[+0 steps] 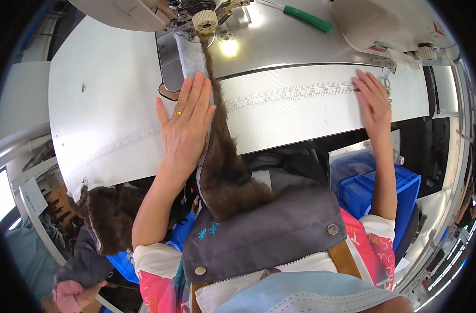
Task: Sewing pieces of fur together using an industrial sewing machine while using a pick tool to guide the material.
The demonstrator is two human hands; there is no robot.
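Observation:
A long brown fur strip (222, 151) with a pale backing runs from under the sewing machine head (204, 20) down over the table edge onto my lap. My left hand (188, 117) lies flat on the strip's left side, fingers stretched toward the machine, a ring on one of them. The strip's white backing (191, 57) shows between my fingertips and the needle area, which is partly hidden. Far to the right, my right hand (372, 101) rests on the table with fingers extended, over what look like small metal scissors (387, 86), mostly covered by the hand.
A printed ruler scale (295, 94) crosses the white tabletop (107, 99). A green-handled screwdriver (308, 19) lies on the metal machine bed. Blue bins (405, 182) stand below the table at right. More brown fur (110, 211) hangs at left, near another person's arm (86, 295).

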